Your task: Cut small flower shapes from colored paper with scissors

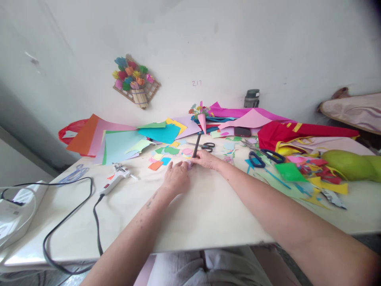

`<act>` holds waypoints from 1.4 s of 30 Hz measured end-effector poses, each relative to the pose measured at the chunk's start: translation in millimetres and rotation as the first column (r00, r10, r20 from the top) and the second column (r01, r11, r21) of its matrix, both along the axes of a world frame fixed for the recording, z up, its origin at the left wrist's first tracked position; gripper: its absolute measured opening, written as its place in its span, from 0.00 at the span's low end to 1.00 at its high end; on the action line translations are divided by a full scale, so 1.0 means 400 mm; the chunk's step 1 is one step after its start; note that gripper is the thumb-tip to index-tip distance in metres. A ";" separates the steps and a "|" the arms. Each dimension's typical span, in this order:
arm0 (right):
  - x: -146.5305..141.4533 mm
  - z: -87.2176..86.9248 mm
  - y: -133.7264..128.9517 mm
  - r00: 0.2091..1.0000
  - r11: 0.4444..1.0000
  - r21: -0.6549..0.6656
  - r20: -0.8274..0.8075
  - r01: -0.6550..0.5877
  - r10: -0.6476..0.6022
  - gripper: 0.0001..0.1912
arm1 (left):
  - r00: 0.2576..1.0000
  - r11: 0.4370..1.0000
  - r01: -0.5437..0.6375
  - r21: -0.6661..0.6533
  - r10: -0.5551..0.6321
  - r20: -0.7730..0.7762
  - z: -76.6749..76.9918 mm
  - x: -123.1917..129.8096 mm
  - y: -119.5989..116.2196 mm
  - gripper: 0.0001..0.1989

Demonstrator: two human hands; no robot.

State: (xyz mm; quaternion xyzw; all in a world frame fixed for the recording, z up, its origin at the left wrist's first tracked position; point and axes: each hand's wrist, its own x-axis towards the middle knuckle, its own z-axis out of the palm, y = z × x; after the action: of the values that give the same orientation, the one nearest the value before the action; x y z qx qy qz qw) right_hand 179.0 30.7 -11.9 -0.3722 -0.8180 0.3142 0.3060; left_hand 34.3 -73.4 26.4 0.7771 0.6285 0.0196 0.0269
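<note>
A black pen (196, 145) stands nearly upright in my right hand (206, 159), its lower end over a small lilac piece of paper (189, 164). The fingertips of my left hand (176, 177) are bent down at the edge of that paper, holding it against the table. Fingers partly cover the lilac piece, so its outline is unclear. Small cut papers lie just beyond my hands: a pink round (187, 151), an orange piece (155, 165), a blue piece (166, 161) and green pieces (172, 150). Black-handled scissors (208, 146) rest behind my right hand.
On the left lie a glue gun (114, 180) with a black cord and a power strip (18, 206). Coloured sheets (122, 145) line the back. To the right are blue-handled scissors (257, 159), paper scraps (315, 171), a red cloth (297, 133) and a phone (242, 132).
</note>
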 end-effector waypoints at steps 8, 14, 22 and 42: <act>0.001 0.000 0.002 0.999 1.000 0.010 -0.032 0.004 -0.004 0.08 | 1.000 1.000 -0.002 -0.010 0.002 -0.015 0.004 0.002 -0.002 0.20; 0.001 0.004 0.000 1.000 1.000 -0.016 -0.028 0.008 -0.009 0.08 | 1.000 1.000 -0.003 -0.007 0.003 -0.006 0.001 0.001 0.000 0.20; 0.004 0.002 0.006 0.999 1.000 -0.021 -0.037 0.011 -0.012 0.07 | 1.000 1.000 -0.009 -0.016 0.009 -0.017 0.003 0.002 -0.001 0.20; -0.017 -0.003 -0.015 0.948 0.969 -0.225 -0.318 -0.105 0.029 0.09 | 1.000 0.999 -0.026 -0.028 0.026 0.009 0.005 -0.002 0.002 0.24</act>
State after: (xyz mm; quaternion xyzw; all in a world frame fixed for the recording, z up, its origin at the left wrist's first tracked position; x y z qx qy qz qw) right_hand 172.4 24.7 -13.3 -0.3238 -0.7278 0.4753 0.3735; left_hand 33.5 -72.6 28.2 0.7682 0.6388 0.0150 0.0406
